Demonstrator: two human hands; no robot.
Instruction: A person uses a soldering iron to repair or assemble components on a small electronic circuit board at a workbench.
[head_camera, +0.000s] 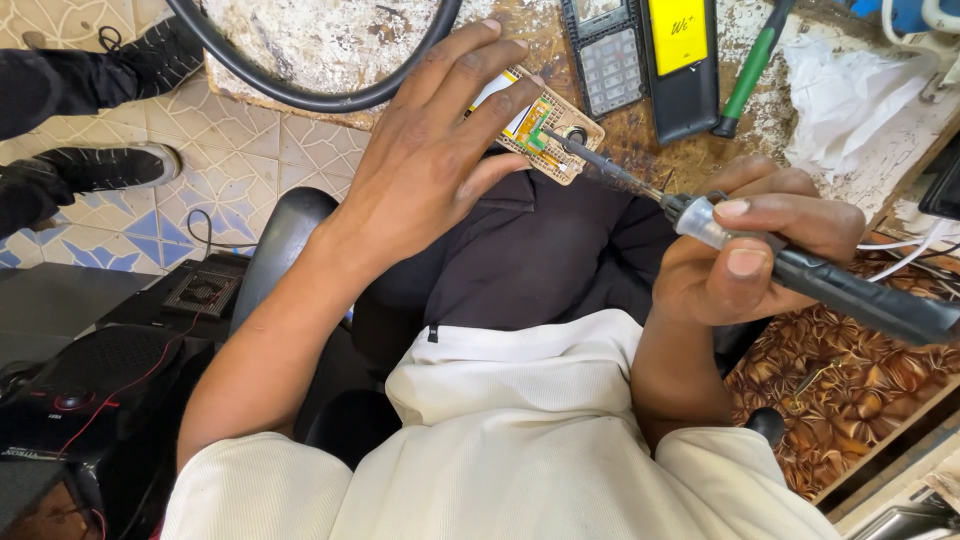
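Note:
My left hand (435, 160) grips a small tan circuit board (545, 125) by its edge, holding it over the front edge of the worn workbench (640, 150). My right hand (760, 245) is closed around a black-handled soldering iron (850, 290). Its thin tip (560, 140) touches the board near a round component. I sit in a white shirt and dark trousers.
On the bench lie a black keypad phone (605, 55), a black-and-yellow battery (680, 60), a green-handled tool (750, 70), white cloth (850, 100) and a black cable loop (300, 90). Another person's black shoes (100, 165) rest on the tiled floor at left. A black speaker (90, 400) sits lower left.

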